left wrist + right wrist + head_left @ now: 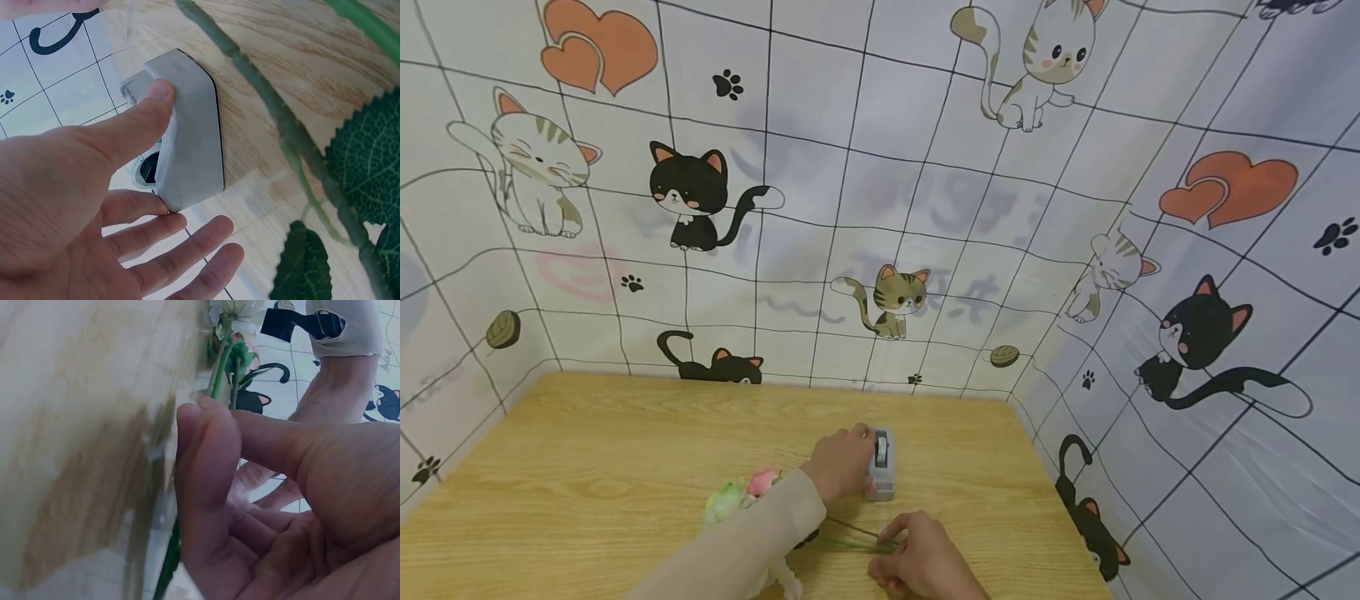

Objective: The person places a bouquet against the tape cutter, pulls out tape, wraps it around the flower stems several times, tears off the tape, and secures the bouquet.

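Note:
A grey tape dispenser [883,479] stands on the wooden table. My left hand [841,463] grips its left side; in the left wrist view the thumb of that hand [81,206] lies on the dispenser [197,131], with the other fingers spread at its lower end. My right hand [925,557] pinches thin green stems [857,544] of artificial flowers, nearer the table's front. In the right wrist view, thumb and index finger of this hand [269,506] meet over the stems [220,375], hiding the pinched part. A pink flower [763,481] lies partly behind my left sleeve.
The wooden table [647,433] meets a cat-patterned grid cloth [805,192] at its back and right edges. A pale green flower [724,502] lies left of my left forearm. Serrated green leaves [369,156] and a knobbly stem [294,137] are close to the left wrist camera.

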`<act>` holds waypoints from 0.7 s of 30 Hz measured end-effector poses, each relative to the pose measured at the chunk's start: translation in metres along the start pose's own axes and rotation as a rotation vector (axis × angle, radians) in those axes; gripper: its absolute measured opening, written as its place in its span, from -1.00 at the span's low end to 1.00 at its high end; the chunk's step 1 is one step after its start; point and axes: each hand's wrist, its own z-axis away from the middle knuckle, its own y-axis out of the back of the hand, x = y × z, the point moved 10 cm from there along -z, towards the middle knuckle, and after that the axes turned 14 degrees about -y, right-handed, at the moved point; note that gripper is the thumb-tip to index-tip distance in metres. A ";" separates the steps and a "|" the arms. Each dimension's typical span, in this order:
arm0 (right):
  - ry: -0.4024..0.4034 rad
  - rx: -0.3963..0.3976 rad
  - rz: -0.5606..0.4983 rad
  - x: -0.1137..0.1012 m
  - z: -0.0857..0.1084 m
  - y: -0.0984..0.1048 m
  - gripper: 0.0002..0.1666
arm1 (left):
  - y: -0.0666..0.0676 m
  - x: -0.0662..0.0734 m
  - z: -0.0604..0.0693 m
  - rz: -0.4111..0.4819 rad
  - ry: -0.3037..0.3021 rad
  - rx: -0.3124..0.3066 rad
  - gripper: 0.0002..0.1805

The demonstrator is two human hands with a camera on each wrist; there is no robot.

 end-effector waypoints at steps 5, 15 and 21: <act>0.120 0.069 0.142 -0.010 0.001 0.010 -0.79 | -0.001 -0.002 0.000 0.006 0.004 0.002 0.02; 0.246 0.206 0.291 -0.021 0.007 0.027 -0.88 | -0.001 -0.001 -0.001 0.010 0.014 -0.003 0.02; 0.296 0.216 0.356 -0.026 0.007 0.028 -0.86 | -0.001 -0.001 -0.001 0.008 0.013 -0.004 0.04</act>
